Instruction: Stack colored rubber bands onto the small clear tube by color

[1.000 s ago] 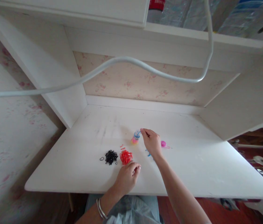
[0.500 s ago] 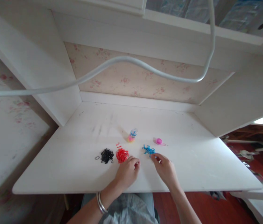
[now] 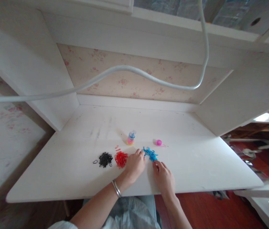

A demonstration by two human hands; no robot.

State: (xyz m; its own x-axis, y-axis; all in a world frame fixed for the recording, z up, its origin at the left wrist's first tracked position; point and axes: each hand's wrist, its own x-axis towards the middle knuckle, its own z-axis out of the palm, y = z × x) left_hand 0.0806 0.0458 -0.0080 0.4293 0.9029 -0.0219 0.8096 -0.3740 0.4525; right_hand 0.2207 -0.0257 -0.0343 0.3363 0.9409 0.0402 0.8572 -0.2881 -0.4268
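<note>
Three little heaps of tiny rubber bands lie on the white desk: black, red and blue. My left hand, with a silver bangle on the wrist, rests between the red and blue heaps, its fingertips touching the blue one's left edge. My right hand lies just below the blue heap with its fingers bent towards it. Nothing shows in either hand. A small clear bottle holding coloured bands stands behind the heaps. Its pink cap lies to the right.
A white cable sags across the view above the desk. White side panels close the desk in on the left and right, with floral wallpaper behind. A shelf overhead holds wrapped items. Red floor and clutter show at the right.
My right hand drew back from the bottle to the blue heap at the front. My left hand slid up and right to the blue heap's left edge. The camera tilted down.
</note>
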